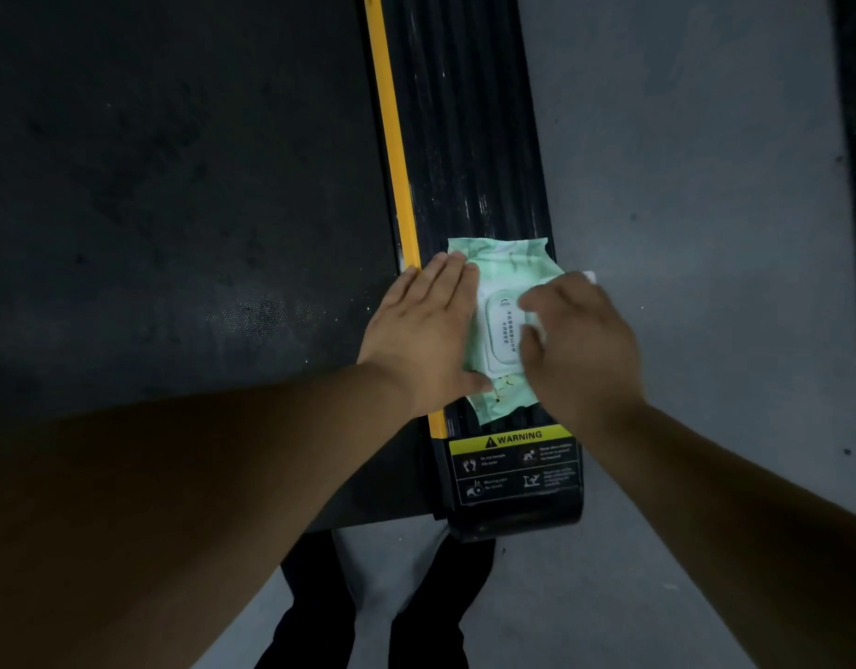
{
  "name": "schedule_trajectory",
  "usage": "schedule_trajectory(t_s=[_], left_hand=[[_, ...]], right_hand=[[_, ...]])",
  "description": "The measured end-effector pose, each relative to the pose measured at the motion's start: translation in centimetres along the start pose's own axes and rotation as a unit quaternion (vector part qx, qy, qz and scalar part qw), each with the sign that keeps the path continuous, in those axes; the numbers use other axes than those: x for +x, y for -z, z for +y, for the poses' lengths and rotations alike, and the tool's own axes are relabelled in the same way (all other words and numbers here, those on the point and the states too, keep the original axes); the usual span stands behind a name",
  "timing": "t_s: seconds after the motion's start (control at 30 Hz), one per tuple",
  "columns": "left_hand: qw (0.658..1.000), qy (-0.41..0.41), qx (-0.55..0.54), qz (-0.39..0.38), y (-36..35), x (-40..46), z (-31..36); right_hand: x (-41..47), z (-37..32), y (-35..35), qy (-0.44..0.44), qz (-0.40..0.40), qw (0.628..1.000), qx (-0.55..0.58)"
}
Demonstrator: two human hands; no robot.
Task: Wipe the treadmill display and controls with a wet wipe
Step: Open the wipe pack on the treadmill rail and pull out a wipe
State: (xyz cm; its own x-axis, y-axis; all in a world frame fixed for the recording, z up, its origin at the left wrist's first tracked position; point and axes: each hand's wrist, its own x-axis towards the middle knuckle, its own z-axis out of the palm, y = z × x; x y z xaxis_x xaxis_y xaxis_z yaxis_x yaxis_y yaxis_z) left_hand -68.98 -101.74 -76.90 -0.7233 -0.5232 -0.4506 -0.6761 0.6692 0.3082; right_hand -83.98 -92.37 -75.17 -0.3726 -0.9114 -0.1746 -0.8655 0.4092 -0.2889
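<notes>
A pack of wet wipes (500, 282), pale green with a white lid (503, 333) in its middle, lies on the black side rail (464, 137) of the treadmill. It sits under and between the two hands.

The left hand (423, 330) lies flat on the left edge of the pack. Its fingers (452, 270) are straight and close together, they are not curled around anything, and the palm presses down on the pack. The thumb reaches under the hand toward the lower edge of the lid.

The right hand (580, 340) is over the right part of the pack, with its fingers bent toward the lid. A small white piece, which looks like a wipe (587, 276), shows just beyond the knuckles of this hand, and another bit of white shows below its fingertips. I cannot tell if the hand is closed on this wipe or only touching it, because the back of the hand hides the fingertips.

Just to the left of the left hand runs a yellow strip (392, 137), and beyond it is the dark running belt (175, 185). Nearer to the person than both hands, on the end of the rail, there is a black and yellow warning label (517, 463). To the right of the right hand is the grey floor (705, 185). At the bottom, between the two forearms, dark trouser legs (315, 596) are seen.
</notes>
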Motion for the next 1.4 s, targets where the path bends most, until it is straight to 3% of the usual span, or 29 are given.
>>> schedule_trajectory(t_s=[0.23, 0.47, 0.73, 0.83, 0.97, 1.13, 1.27, 1.4], left_hand=[[1.0, 0.002, 0.007, 0.01, -0.1, 0.0, 0.1], [1.0, 0.006, -0.003, 0.011, -0.1, 0.0, 0.1], [1.0, 0.009, -0.001, 0.006, 0.0, 0.1, 0.2], [1.0, 0.009, 0.001, 0.008, 0.0, 0.1, 0.2], [1.0, 0.012, 0.006, 0.001, 0.2, 0.2, 0.3], [1.0, 0.013, 0.001, 0.004, 0.0, 0.2, 0.3], [1.0, 0.011, 0.002, 0.003, -0.1, 0.3, 0.3], [1.0, 0.011, 0.011, 0.003, -0.2, 0.3, 0.4]], right_hand=[[0.4, -1.4, -1.0, -0.02, -0.031, 0.999, -0.018], [1.4, -1.9, -1.0, -0.088, -0.068, 0.993, 0.045], [-2.3, -0.4, -0.8, 0.012, -0.017, 0.993, 0.117], [-2.7, -0.4, -0.9, -0.021, 0.009, 0.992, 0.123], [-0.5, -1.3, -0.6, -0.079, -0.036, 0.996, 0.034], [1.3, -2.9, 0.1, 0.047, -0.062, 0.981, -0.179], [1.5, -3.5, 0.0, 0.107, -0.039, 0.964, -0.24], [1.7, -3.8, -0.9, 0.127, -0.055, 0.969, -0.204]])
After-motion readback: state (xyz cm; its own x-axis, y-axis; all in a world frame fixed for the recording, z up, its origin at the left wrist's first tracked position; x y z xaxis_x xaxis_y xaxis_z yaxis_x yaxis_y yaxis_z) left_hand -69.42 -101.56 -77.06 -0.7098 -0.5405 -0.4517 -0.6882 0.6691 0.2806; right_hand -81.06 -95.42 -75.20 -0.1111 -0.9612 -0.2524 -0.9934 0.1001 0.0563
